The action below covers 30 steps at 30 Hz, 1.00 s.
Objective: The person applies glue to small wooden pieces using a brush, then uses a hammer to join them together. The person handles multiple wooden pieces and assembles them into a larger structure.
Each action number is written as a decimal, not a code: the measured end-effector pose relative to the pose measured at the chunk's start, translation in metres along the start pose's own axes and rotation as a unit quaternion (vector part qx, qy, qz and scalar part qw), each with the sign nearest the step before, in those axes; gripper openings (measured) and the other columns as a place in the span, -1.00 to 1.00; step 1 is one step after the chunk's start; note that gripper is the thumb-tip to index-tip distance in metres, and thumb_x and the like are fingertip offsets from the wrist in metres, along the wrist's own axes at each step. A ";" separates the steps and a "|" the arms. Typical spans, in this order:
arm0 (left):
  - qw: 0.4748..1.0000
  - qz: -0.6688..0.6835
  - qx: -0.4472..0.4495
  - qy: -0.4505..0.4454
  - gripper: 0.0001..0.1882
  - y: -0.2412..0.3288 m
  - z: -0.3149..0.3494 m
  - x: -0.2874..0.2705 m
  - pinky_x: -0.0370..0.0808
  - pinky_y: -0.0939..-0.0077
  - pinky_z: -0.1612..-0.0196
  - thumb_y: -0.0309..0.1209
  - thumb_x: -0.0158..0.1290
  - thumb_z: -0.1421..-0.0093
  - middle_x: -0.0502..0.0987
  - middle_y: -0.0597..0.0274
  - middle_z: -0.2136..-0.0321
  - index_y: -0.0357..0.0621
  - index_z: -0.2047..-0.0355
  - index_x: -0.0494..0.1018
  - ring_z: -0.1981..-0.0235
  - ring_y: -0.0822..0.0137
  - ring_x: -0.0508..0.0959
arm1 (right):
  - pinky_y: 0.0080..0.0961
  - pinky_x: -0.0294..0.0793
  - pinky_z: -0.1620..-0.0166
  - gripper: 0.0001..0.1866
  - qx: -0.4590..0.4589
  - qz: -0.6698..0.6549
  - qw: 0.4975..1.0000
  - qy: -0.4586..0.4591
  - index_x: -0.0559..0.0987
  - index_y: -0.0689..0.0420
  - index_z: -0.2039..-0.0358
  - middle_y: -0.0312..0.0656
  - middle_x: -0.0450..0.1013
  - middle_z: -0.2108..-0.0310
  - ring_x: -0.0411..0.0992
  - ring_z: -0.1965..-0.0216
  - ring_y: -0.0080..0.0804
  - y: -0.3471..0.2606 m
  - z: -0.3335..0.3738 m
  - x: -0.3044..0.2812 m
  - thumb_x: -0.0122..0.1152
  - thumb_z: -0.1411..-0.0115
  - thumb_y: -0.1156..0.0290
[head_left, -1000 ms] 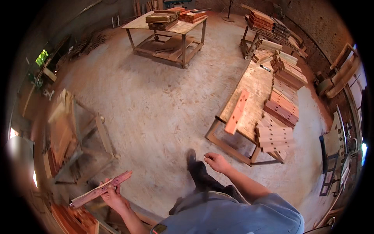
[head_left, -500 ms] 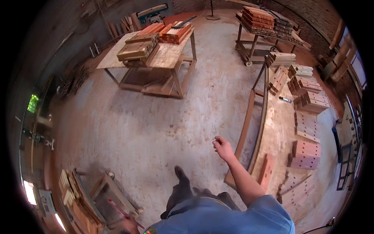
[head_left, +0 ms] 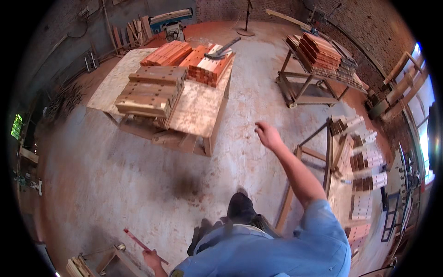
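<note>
My left hand [head_left: 151, 258], low at the left, is closed around a long thin red stick [head_left: 134, 238] that points forward and left. The exact kind of stick cannot be made out. My right hand [head_left: 268, 135] is stretched out ahead over the floor, its fingers loosely bent and apart, with nothing visible in them. It touches nothing and is between the table [head_left: 197, 113] and the bench on the right. On that table lie brown drilled wooden blocks [head_left: 147, 90], reddish wooden pieces [head_left: 167, 53] and a dark clamp-like tool [head_left: 222, 49].
Along the right runs a bench [head_left: 339, 196] with several stacks of drilled wood blocks [head_left: 368, 160]. A wheeled cart [head_left: 300, 85] at the far right carries reddish boards [head_left: 320, 51]. Near my left hand stands a low wooden frame [head_left: 108, 259]. Machinery [head_left: 173, 30] stands at the back.
I have stepped forward: the table and far cart are closer, and the right bench has slid back beside me. The red stick in my left hand has swung farther into view; my right arm reaches farther ahead.
</note>
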State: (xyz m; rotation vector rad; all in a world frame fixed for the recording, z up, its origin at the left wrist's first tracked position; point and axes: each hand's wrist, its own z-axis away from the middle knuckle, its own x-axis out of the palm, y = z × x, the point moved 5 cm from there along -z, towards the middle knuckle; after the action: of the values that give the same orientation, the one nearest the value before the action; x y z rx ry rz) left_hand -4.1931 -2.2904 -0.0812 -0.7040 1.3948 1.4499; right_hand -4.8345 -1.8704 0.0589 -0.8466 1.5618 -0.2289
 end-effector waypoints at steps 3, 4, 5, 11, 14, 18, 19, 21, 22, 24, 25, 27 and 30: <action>0.999 -0.015 -0.013 0.033 -0.62 0.076 -0.035 0.006 0.45 0.16 0.18 -0.49 0.14 0.06 0.54 -0.07 0.34 -0.26 0.17 0.41 0.29 -0.07 0.55 | -0.17 0.48 0.17 -0.70 -0.086 0.052 0.995 0.008 0.53 0.14 0.09 0.03 0.55 0.32 0.51 0.24 0.03 0.011 -0.164 -0.010 0.06 -0.18 0.35; 0.998 -0.009 -0.054 0.028 -0.54 0.097 -0.032 0.006 0.46 0.20 0.11 -0.44 0.16 0.01 0.55 -0.05 0.23 -0.24 0.06 0.39 0.20 0.03 0.56 | -0.15 0.48 0.18 -0.71 -0.116 0.080 0.990 0.010 0.53 0.13 0.09 0.04 0.54 0.32 0.50 0.24 0.05 0.010 -0.218 -0.006 0.05 -0.18 0.37; 0.993 -0.061 -0.010 0.098 -0.52 0.089 -0.035 0.018 0.45 0.20 0.09 -0.46 0.14 -0.01 0.54 -0.06 0.21 -0.26 0.01 0.37 0.19 0.01 0.55 | -0.12 0.48 0.18 -0.71 -0.141 0.091 0.986 0.017 0.53 0.12 0.09 0.05 0.54 0.32 0.50 0.24 0.06 0.010 -0.275 -0.003 0.03 -0.18 0.37; 0.929 -0.298 -0.183 -0.121 -0.64 0.171 0.083 0.060 0.44 0.03 -0.05 -0.42 0.03 -0.19 0.41 -0.20 -0.01 -0.27 0.01 0.40 0.04 -0.12 0.47 | -0.12 0.46 0.06 -0.62 -0.150 0.190 0.967 -0.077 0.50 0.02 -0.01 0.01 0.47 0.07 0.44 0.07 0.06 0.055 -0.532 0.070 -0.03 -0.16 0.45; 0.946 -0.257 -0.193 -0.032 -0.41 0.138 0.186 0.069 0.42 0.21 -0.05 -0.50 0.14 -0.02 0.47 -0.22 0.05 -0.39 -0.10 0.31 0.01 -0.06 0.48 | -0.25 0.29 -0.20 -0.52 -0.229 0.161 0.951 -0.128 0.48 0.09 -0.06 -0.04 0.34 -0.14 0.26 -0.19 -0.06 0.048 -0.590 0.121 0.24 -0.09 0.34; 0.946 0.067 -0.291 0.129 -0.60 0.246 0.179 0.052 0.50 0.22 0.11 -0.48 0.14 0.00 0.58 -0.11 0.23 -0.28 0.10 0.48 0.20 -0.03 0.58 | -0.16 0.38 -0.05 -0.44 -0.333 0.143 0.899 -0.246 0.46 0.21 0.02 0.03 0.40 0.08 0.34 -0.03 0.03 0.114 -0.652 0.149 0.40 0.08 0.43; 0.935 -0.002 -0.339 0.103 -0.61 0.314 0.146 0.030 0.51 0.29 0.16 -0.51 0.14 -0.01 0.61 -0.01 0.29 -0.26 0.09 0.48 0.26 0.12 0.60 | -0.16 0.39 -0.05 -0.37 -0.332 0.231 0.884 -0.233 0.43 0.20 -0.02 0.05 0.38 0.04 0.34 -0.03 0.06 0.115 -0.656 0.147 0.42 0.13 0.43; 0.912 0.184 -0.309 0.197 -0.79 0.294 0.168 0.033 0.48 0.46 0.35 -0.51 0.11 -0.10 0.47 0.36 0.46 -0.23 0.22 0.47 0.41 0.46 0.46 | -0.16 0.38 -0.06 -0.31 -0.355 0.271 0.861 -0.244 0.40 0.12 -0.08 0.02 0.37 -0.01 0.34 -0.04 0.04 0.123 -0.674 0.174 0.41 0.14 0.47; 0.882 0.271 -0.325 0.206 -0.90 0.341 0.134 0.029 0.45 0.50 0.40 -0.50 0.08 -0.15 0.39 0.42 0.48 -0.15 0.30 0.43 0.45 0.50 0.42 | -0.16 0.38 -0.06 -0.28 -0.355 0.303 0.852 -0.236 0.39 0.08 -0.11 0.00 0.36 -0.03 0.34 -0.05 0.03 0.137 -0.689 0.170 0.40 0.15 0.49; 0.827 0.347 -0.364 0.250 -0.90 0.370 0.127 0.037 0.48 0.56 0.40 -0.41 0.10 -0.18 0.42 0.43 0.44 -0.08 0.31 0.41 0.41 0.50 0.45 | -0.11 0.38 0.00 -0.50 -0.357 0.379 0.816 -0.250 0.39 0.08 -0.08 0.01 0.36 -0.02 0.34 -0.03 0.06 0.142 -0.712 0.182 0.16 -0.07 0.41; 0.803 0.409 -0.349 0.257 -0.89 0.381 0.122 0.034 0.50 0.56 0.40 -0.40 0.11 -0.19 0.44 0.42 0.42 -0.07 0.30 0.42 0.39 0.49 0.47 | -0.10 0.37 0.01 -0.55 -0.328 0.349 0.837 -0.265 0.38 0.07 -0.07 0.02 0.36 -0.02 0.33 -0.03 0.06 0.146 -0.717 0.182 0.08 -0.12 0.41; 0.761 0.498 -0.326 0.259 -0.82 0.382 0.132 0.039 0.56 0.49 0.34 -0.37 0.10 -0.21 0.50 0.35 0.34 -0.10 0.19 0.41 0.30 0.43 0.52 | -0.07 0.35 0.02 -0.61 -0.287 0.308 0.865 -0.273 0.37 0.06 -0.06 0.04 0.35 -0.01 0.32 -0.03 0.09 0.142 -0.727 0.177 -0.01 -0.19 0.41; 0.734 0.544 -0.311 0.262 -0.74 0.367 0.161 0.037 0.60 0.42 0.28 -0.34 0.09 -0.23 0.53 0.28 0.27 -0.13 0.11 0.39 0.25 0.36 0.56 | -0.05 0.31 0.02 -0.67 -0.352 0.416 0.778 -0.311 0.36 0.12 -0.03 0.13 0.32 -0.01 0.30 -0.03 0.14 0.108 -0.708 0.161 -0.10 -0.25 0.40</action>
State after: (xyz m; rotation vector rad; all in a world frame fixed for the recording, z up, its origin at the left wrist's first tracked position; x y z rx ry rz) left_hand -4.5058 -2.0810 0.0614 -0.7548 1.8921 2.9209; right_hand -5.5210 -2.1249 0.0097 -0.5890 1.2094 1.2394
